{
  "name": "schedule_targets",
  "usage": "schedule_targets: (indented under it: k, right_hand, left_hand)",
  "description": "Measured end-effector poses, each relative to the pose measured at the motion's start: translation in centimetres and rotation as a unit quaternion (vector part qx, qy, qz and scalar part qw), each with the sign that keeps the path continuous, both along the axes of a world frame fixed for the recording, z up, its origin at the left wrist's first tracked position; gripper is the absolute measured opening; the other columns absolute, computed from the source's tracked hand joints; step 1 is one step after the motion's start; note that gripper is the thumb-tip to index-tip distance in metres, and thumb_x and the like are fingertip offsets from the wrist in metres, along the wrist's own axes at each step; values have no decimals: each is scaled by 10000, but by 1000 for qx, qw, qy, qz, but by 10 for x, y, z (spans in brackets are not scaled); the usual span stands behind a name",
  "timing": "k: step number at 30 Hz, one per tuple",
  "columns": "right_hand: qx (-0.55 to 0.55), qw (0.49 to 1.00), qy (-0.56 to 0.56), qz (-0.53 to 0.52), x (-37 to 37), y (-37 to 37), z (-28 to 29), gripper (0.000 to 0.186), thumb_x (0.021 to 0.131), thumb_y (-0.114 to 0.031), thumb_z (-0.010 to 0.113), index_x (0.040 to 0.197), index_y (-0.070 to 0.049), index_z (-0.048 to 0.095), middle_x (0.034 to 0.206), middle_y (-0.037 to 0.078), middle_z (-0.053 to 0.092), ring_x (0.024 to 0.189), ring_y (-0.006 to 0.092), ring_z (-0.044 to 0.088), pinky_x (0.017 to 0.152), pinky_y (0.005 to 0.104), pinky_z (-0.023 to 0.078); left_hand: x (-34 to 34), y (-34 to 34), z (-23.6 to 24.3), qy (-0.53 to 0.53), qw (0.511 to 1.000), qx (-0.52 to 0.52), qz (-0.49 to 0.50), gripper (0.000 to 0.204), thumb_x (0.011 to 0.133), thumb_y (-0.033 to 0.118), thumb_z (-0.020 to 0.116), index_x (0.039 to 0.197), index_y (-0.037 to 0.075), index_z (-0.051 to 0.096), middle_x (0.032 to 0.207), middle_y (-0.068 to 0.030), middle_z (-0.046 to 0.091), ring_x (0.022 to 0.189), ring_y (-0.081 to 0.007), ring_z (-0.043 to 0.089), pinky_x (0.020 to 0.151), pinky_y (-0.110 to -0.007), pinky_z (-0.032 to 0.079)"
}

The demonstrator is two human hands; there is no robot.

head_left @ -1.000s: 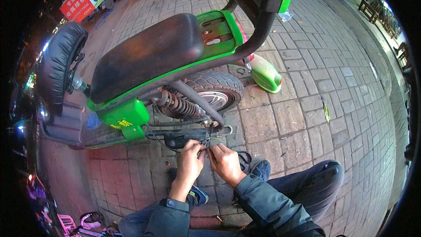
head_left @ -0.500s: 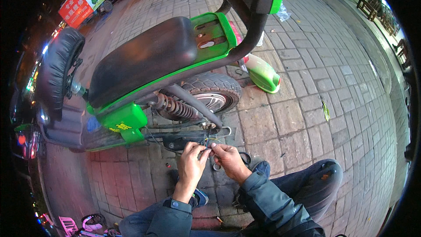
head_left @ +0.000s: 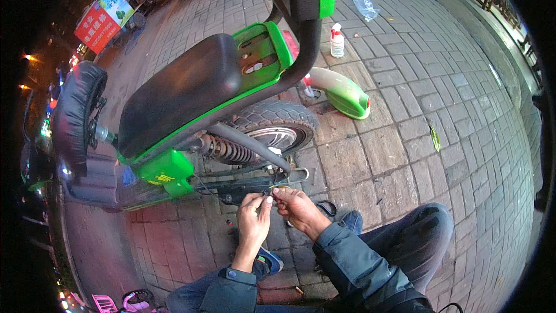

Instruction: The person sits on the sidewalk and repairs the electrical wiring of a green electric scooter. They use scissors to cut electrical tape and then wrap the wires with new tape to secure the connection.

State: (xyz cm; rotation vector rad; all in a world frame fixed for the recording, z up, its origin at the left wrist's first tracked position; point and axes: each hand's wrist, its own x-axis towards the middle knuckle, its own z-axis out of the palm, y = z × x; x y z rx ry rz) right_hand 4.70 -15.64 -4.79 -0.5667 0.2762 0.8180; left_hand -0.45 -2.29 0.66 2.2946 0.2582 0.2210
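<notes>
Just below the rear wheel of a green and black electric scooter, my two hands meet fingertip to fingertip. My left hand is closed in a pinch, and my right hand pinches close beside it. Between them run thin electrical wires, one yellow, coming from the wheel's axle area; their ends are hidden by my fingers. A coil-spring shock absorber sits just above, and the dark swingarm lies to the left of my fingertips.
A black roll or ring lies on the brick pavement by my right shoe. Farther off are a detached green and white fender, a red-topped white bottle and a clear plastic bag. My bent knee is at the right.
My view has shifted, bringing the whole white bottle into sight. My fingertips stay together at the wires, the right hand a little higher against the left.
</notes>
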Motion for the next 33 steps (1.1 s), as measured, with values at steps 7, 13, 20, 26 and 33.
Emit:
schedule_targets:
  k: [7, 13, 20, 26, 33]
  right_hand:
    - [-55, 997, -41, 18, -1, -2, 0, 167, 987, -197, 674, 957, -33, 685, 744, -42, 555, 602, 45, 456, 531, 191, 376]
    - [-84, 996, -32, 27, -1, -4, 0, 215, 976, -247, 698, 1003, -35, 718, 753, -49, 583, 620, 39, 475, 542, 184, 376]
    - [-174, 971, -161, 31, -1, -7, 7, 183, 935, -185, 744, 967, -5, 744, 778, -12, 663, 646, 46, 537, 552, 217, 423]
    - [-228, 958, -173, -15, -8, 2, 5, 160, 943, -146, 719, 956, 13, 736, 770, 8, 663, 640, 63, 532, 557, 240, 423]
    - [-112, 990, -58, -68, -27, 18, 0, 247, 1034, -248, 605, 918, -42, 679, 739, -24, 597, 623, 62, 474, 582, 221, 380]
  left_hand:
    - [4, 14, -8, 72, 987, -144, 19, 210, 898, 166, 769, 917, -42, 752, 893, -110, 720, 798, -186, 675, 721, -315, 515]
    - [8, 18, -15, 119, 970, -207, 39, 158, 889, 92, 775, 900, -63, 749, 902, -80, 694, 859, -148, 636, 750, -283, 485]
    - [4, 23, -1, 121, 984, -113, -67, 128, 864, 23, 761, 971, -47, 743, 1000, -89, 672, 898, -170, 651, 780, -276, 520]
    - [2, 17, -5, 106, 992, -62, -36, 128, 873, 24, 753, 977, -50, 743, 984, -89, 672, 871, -174, 657, 765, -281, 520]
    - [3, 16, -12, 97, 985, -137, 36, 174, 891, 104, 765, 954, -58, 752, 928, -87, 712, 834, -143, 645, 741, -283, 504]
